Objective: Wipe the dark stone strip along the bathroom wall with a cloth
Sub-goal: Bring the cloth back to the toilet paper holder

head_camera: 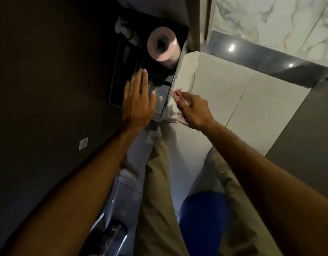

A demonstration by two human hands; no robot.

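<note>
The dark stone strip (pixel 266 59) runs along the marble wall at the upper right, glossy with light spots reflected on it. My right hand (pixel 193 110) is shut on a pale cloth with red stitching (pixel 175 103), held low against the white tiled wall below the strip's left end. My left hand (pixel 138 100) is flat with fingers apart, resting on a dark recessed holder (pixel 122 71) on the brown wall. It holds nothing.
A pink toilet paper roll (pixel 163 46) sits in the dark holder. White wall tiles (pixel 251 108) lie beneath the strip. A blue bucket (pixel 203 218) stands by my legs at the lower right. A brown door or panel (pixel 48 89) fills the left.
</note>
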